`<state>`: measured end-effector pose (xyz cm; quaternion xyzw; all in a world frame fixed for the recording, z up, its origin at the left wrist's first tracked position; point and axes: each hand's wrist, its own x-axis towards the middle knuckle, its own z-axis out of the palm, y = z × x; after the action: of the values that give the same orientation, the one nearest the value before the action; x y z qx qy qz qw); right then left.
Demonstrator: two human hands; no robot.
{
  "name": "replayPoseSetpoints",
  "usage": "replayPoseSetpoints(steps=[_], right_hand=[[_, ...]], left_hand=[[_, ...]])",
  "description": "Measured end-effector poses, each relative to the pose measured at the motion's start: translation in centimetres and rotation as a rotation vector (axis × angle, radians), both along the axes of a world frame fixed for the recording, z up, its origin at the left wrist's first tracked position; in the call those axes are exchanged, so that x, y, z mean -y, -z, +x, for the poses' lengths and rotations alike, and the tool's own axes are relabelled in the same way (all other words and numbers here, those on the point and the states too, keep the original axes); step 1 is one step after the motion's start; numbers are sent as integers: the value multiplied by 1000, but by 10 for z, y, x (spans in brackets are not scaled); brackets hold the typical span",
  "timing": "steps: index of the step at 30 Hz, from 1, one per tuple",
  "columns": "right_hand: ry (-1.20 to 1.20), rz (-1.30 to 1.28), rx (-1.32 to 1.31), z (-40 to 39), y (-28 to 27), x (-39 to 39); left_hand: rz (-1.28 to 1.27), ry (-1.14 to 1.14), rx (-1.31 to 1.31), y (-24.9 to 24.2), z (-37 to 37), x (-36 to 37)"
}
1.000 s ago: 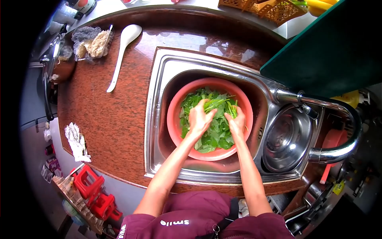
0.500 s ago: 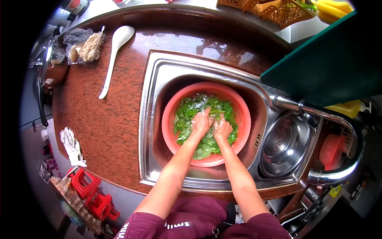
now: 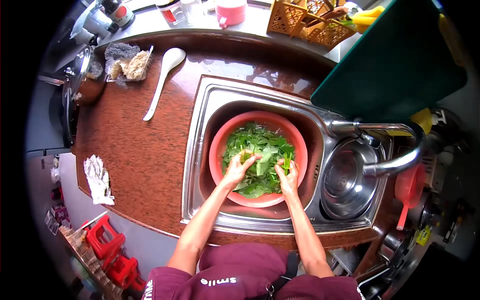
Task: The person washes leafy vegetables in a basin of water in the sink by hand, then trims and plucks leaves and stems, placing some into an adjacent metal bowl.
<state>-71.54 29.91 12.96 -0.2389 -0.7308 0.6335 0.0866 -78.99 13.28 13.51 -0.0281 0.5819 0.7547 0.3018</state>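
Note:
Wet leafy greens (image 3: pixel 264 178) fill a pink basin (image 3: pixel 218 175) that stands in the steel sink (image 3: pixel 320 142). Over the left part of the basin, my left hand (image 3: pixel 237 170) is closed around some of the greens, with thumb and fingertips pointing inward. On the other side my right hand (image 3: pixel 289 181) pinches a small bunch of green stems (image 3: pixel 287 161) that stick up between its fingers. Loose leaves lie between and beyond the two hands. What sits deep in my left palm is hidden.
A curved faucet (image 3: pixel 395 165) reaches over a steel bowl (image 3: pixel 345 180) in the smaller basin. A green board (image 3: pixel 385 65) leans at the right. On the brown counter (image 3: pixel 135 160) lie a white ladle (image 3: pixel 164 80), bagged dry food (image 3: pixel 132 65) and a crumpled white cloth (image 3: pixel 97 180).
My hands have come up out of the leaves and moved apart, now with greens between the fingers. The camera view has shifted, showing more of the back ledge.

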Motion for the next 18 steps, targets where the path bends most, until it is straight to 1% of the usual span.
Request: replayPoseSetpoints(steps=[1, 4, 5, 6, 9, 12, 13, 16, 18], right_hand=[[21, -156, -11, 4, -4, 1], [62, -243, 24, 12, -21, 1], [91, -244, 25, 15, -27, 0], [105, -222, 58, 17, -38, -1], [137, -282, 36, 21, -59, -4], [54, -147, -107, 19, -61, -7], [31, -137, -140, 18, -62, -9], [5, -397, -186, 14, -71, -16], [-41, -616, -184, 15, -79, -21]], left_hand=[[60, -17, 28, -4, 4, 3], [128, -40, 137, -35, 13, 12], [195, -93, 115, -34, 17, 12], [185, -112, 91, -34, 20, 14], [188, -164, 21, -38, 27, 21], [178, -184, -57, -30, 36, 27], [200, -247, -47, -31, 39, 27], [231, -321, 43, -45, 45, 35], [244, -305, 9, -42, 47, 40]])
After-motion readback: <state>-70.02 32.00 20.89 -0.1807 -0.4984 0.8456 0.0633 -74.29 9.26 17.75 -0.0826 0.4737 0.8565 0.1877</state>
